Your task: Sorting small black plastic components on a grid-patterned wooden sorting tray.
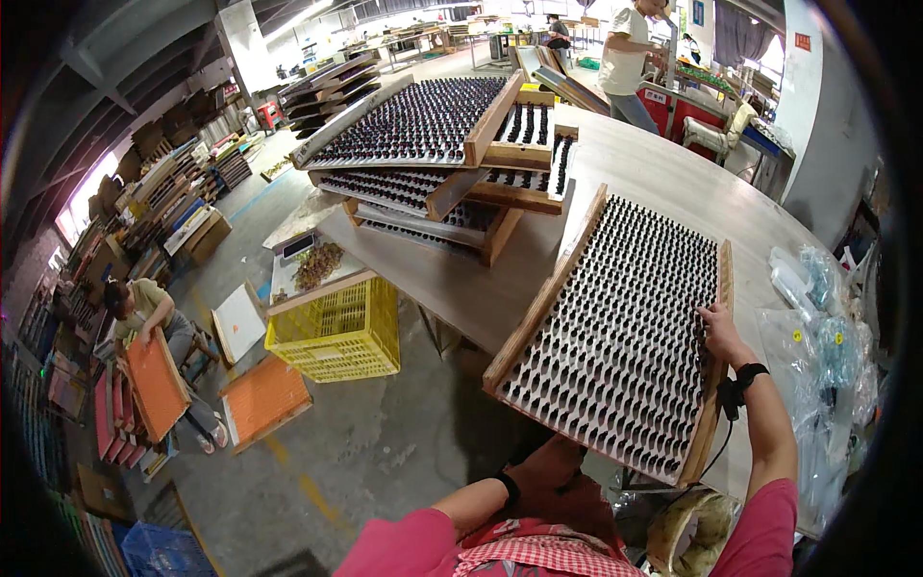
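Note:
A wooden-framed tray (538,313) full of rows of small dark pegs lies tilted on the near edge of a large grey table (663,183). My right hand (719,332) grips the tray's right wooden rail. My left hand is hidden under the tray's near edge; only the forearm and a dark wrist band (508,487) show. Both sleeves are pink.
Several more peg trays (423,125) are stacked at the table's far left. A yellow plastic crate (336,332) stands on the floor beside the table. Clear plastic bags (817,337) lie at the right. A person (144,317) sits at left with orange boards; another person (630,58) stands beyond the table.

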The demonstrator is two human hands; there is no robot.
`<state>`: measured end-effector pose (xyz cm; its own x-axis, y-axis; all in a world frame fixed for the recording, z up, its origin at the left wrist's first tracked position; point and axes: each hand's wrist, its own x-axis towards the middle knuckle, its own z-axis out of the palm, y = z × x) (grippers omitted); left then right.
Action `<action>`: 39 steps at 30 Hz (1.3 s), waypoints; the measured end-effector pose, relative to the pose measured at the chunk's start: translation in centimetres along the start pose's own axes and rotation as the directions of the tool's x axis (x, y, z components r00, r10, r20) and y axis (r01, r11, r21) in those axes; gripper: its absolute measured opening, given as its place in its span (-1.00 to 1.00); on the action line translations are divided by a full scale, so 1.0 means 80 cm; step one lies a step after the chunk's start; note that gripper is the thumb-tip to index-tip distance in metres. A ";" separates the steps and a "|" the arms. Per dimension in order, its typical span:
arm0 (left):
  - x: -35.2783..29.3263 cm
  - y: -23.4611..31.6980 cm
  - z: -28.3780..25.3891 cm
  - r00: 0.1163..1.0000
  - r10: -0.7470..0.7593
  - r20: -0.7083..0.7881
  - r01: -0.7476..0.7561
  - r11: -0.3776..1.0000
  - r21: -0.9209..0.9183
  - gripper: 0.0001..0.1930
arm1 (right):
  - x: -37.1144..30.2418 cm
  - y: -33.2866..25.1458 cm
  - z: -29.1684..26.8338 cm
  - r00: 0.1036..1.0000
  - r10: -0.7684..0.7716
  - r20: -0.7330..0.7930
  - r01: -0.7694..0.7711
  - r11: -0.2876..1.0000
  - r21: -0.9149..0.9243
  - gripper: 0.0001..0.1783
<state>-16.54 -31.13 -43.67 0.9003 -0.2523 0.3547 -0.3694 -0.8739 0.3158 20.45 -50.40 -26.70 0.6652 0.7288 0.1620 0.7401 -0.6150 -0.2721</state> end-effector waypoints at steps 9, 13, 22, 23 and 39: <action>0.005 0.010 -0.034 0.998 0.041 -0.045 -0.037 0.995 0.088 -0.71 | 0.001 -0.008 -0.007 0.999 0.035 0.033 -0.032 0.997 -0.067 -0.46; 0.002 0.014 -0.034 1.000 0.019 -0.017 -0.018 0.998 0.061 -0.71 | -0.002 -0.014 -0.011 1.000 0.020 0.016 -0.020 0.999 -0.026 -0.42; 0.012 0.019 -0.031 0.967 -0.027 0.253 0.022 0.999 0.026 -0.44 | -0.009 -0.005 -0.014 0.999 -0.024 -0.031 0.024 1.000 0.002 -0.43; 0.014 0.021 -0.039 0.963 -0.046 0.265 0.038 0.999 0.036 -0.44 | -0.007 -0.005 -0.015 1.000 -0.010 -0.004 0.010 1.000 -0.022 -0.44; 0.016 0.013 -0.043 0.993 -0.033 0.114 0.034 0.999 -0.012 -0.58 | 0.010 -0.031 -0.024 0.996 0.023 0.085 -0.009 0.987 -0.160 -0.46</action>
<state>-16.57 -30.91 -39.83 0.9322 -0.2695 0.2416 -0.3412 -0.8771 0.3380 19.33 -48.89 -24.10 0.6712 0.7375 0.0750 0.7404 -0.6617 -0.1184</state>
